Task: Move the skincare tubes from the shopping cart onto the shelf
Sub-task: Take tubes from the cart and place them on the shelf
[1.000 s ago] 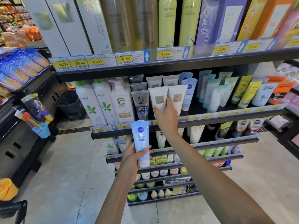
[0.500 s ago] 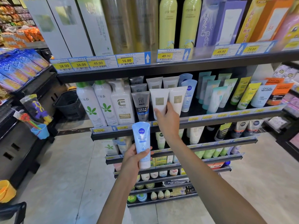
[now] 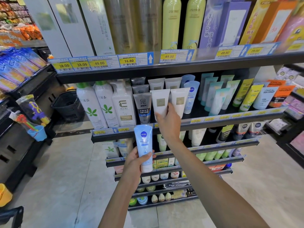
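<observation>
My left hand (image 3: 133,163) grips a light blue Nivea tube (image 3: 143,142) upright, cap down, in front of the shelf edge (image 3: 230,120). My right hand (image 3: 169,125) reaches onto that shelf. Its thumb and fingers curl round the lower end of a white tube (image 3: 160,101) in the front row. A second white tube (image 3: 179,101) stands just right of it, and matching blue Nivea tubes (image 3: 190,96) stand beyond that. A grey men's tube (image 3: 142,106) stands to the left.
White bottles with green leaves (image 3: 92,106) fill the shelf's left end; green, yellow and orange tubes (image 3: 246,96) fill the right. The upper shelf (image 3: 164,69) overhangs closely. A black basket (image 3: 69,106) sits on the floor at left. A dark cart corner (image 3: 9,216) shows at bottom left.
My right hand has slid slightly down the white tube, which now leans a little. The left hand keeps the Nivea tube in about the same place.
</observation>
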The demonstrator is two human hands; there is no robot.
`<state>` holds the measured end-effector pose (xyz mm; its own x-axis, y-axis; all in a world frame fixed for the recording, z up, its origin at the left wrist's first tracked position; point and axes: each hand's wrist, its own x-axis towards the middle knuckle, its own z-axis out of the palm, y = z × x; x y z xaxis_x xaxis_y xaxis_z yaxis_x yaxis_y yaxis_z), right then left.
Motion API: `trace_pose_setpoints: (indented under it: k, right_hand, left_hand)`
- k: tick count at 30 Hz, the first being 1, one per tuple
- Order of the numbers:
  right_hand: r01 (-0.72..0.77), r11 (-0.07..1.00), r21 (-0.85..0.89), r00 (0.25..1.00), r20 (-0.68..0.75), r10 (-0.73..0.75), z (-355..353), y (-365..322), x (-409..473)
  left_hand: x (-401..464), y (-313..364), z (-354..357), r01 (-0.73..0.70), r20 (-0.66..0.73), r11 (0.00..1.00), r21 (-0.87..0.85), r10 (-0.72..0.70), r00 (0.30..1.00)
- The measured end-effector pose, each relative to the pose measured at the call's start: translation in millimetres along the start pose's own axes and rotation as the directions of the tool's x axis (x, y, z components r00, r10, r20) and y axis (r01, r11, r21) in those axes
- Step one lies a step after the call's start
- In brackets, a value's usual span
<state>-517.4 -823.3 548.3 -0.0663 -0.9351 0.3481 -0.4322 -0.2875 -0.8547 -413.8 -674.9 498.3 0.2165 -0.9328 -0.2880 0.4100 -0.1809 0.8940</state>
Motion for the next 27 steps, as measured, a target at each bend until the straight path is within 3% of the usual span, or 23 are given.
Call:
trace_pose_setpoints:
  k: [15,27]
  right_hand:
    - [0.042,0.993,-0.106,0.999,0.036,-0.039,-17,-2,-18]
    - [0.106,0.929,-0.354,0.993,-0.018,-0.120,-124,65,2]
  left_hand:
    - [8,3,2,-0.029,0.020,0.999,0.026,0.028,0.999]
    - [18,8,54,-0.105,0.088,0.994,0.033,0.102,0.991]
